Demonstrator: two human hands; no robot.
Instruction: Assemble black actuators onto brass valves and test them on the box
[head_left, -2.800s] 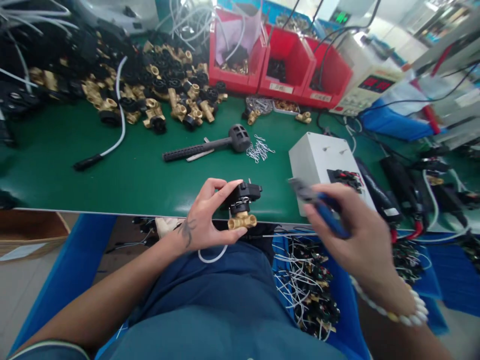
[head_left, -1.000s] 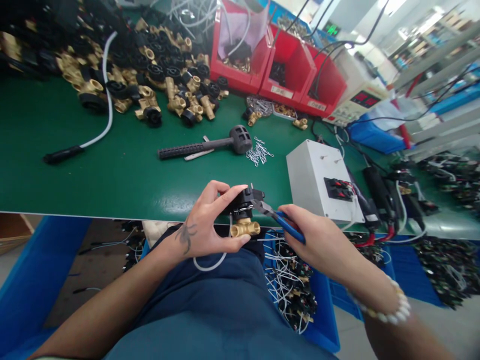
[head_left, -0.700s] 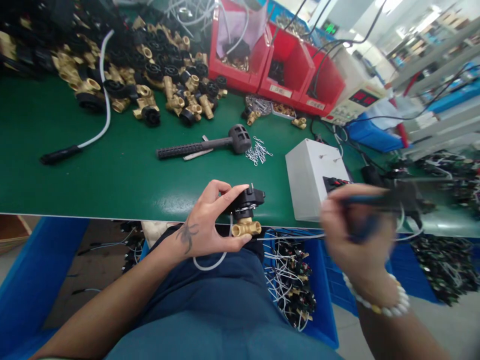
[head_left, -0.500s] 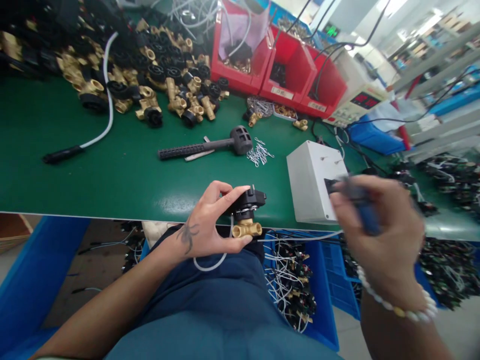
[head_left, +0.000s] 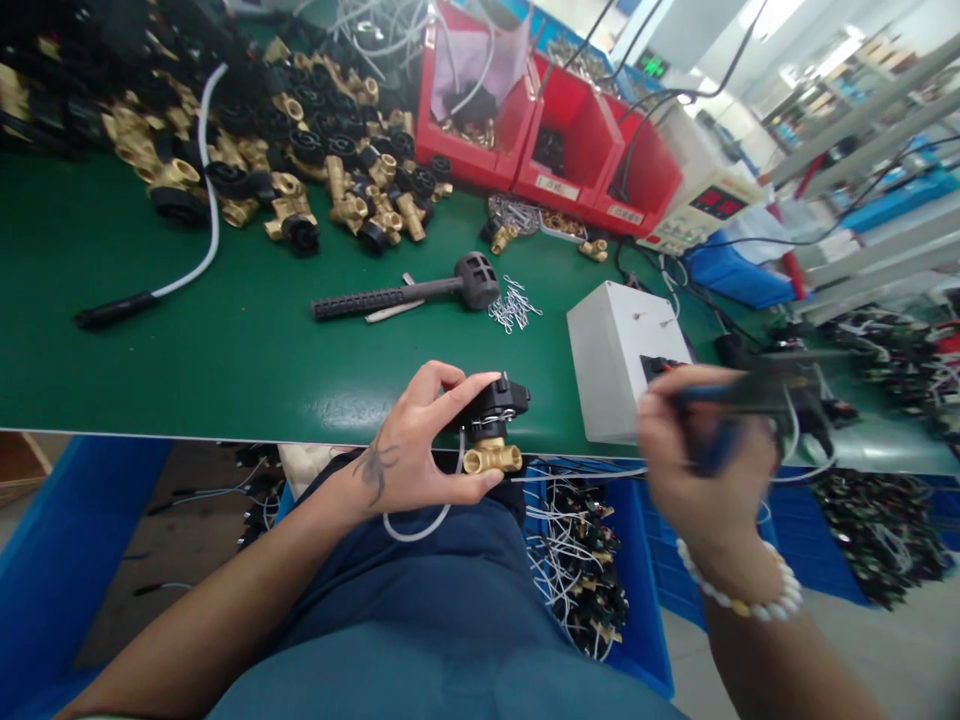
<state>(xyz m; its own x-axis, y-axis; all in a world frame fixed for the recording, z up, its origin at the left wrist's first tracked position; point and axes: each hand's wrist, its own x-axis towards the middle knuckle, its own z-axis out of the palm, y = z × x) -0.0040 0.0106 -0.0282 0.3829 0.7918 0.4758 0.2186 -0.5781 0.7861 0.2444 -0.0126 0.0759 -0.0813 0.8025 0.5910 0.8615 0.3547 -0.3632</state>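
Observation:
My left hand [head_left: 427, 450] is closed round a brass valve with a black actuator [head_left: 491, 457] at the bench's front edge, thumb under the brass body and fingers on the black top. A wire clip [head_left: 495, 417] sits round the valve's neck, and a white cable loops below. My right hand [head_left: 712, 470], smeared by motion, grips blue-handled pliers [head_left: 721, 440] in front of the grey box, apart from the valve. Whether the pliers' jaws are spread cannot be made out. Loose wire clips [head_left: 514, 305] lie beside a dark mallet [head_left: 474, 281] on the green bench.
Brass valve bodies [head_left: 349, 195] are heaped at the back left, near red bins [head_left: 559, 185]. A grey box [head_left: 611, 370] with switches stands right of centre. Below the bench edge, a blue crate [head_left: 649, 620] holds black parts with white cables.
The pliers came to the valve's clip about a second ago, then swung away right in my right hand, which keeps moving there. My left hand holds the valve nearly still.

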